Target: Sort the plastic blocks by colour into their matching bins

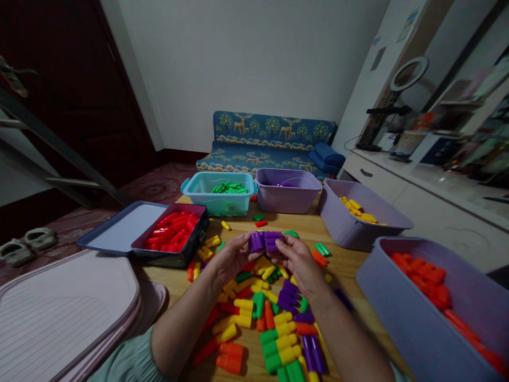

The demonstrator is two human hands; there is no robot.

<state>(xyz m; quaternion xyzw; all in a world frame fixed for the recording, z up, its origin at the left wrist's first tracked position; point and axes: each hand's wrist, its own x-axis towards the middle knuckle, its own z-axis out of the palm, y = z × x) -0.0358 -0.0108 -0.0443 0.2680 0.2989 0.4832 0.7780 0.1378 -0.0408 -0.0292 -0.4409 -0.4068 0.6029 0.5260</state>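
Purple plastic blocks point(265, 242) are held up above the middle of the wooden table point(342, 268). My left hand point(234, 257) pinches their left side, and my right hand point(296, 260) has its fingers closed on the right side. Under and in front of both hands lies a loose pile of yellow, green, orange, red and purple blocks point(258, 305). Some pieces near the front are joined, such as the green and yellow ones point(279, 345). An orange block point(229, 358) lies at the near left of the pile.
Behind the pile stand a turquoise bin point(218, 204) with green blocks and a lilac bin point(288, 201) with purple ones. Lilac bins at right hold yellow point(345, 228) and orange-red blocks point(413, 318). An open case point(170, 257) with red blocks is at left.
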